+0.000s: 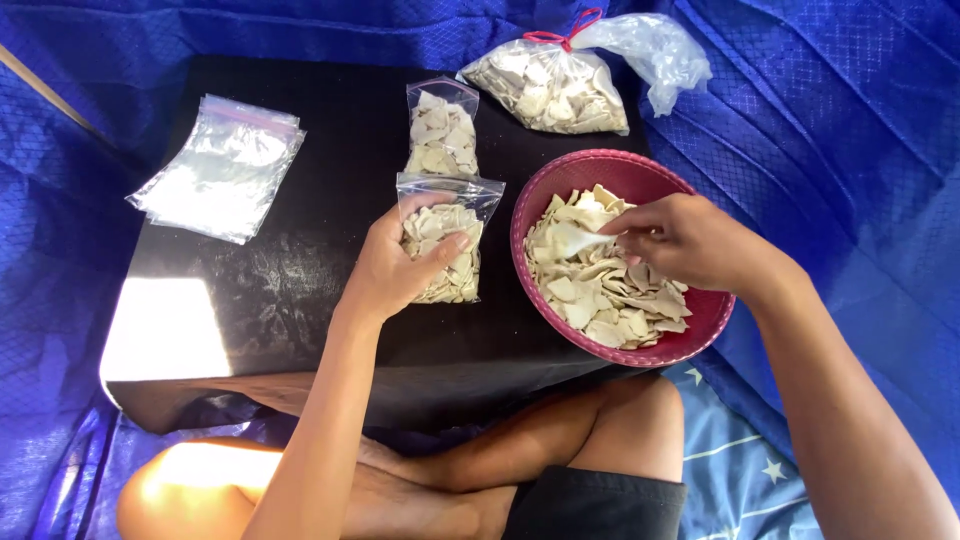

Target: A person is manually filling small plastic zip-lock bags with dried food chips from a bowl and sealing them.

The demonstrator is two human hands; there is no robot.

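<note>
Now the left hand has its grip closed on a small clear bag of pale chips. Just right, the right hand pinches a chip over the pink bowl. Beyond the grip lies another filled bag; far left, empty bags on the tabletop.

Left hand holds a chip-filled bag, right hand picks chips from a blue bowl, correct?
Not quite: the bowl is red-pink, not blue. The head view shows the left hand holding the chip-filled bag and the right hand picking chips from it.
</note>
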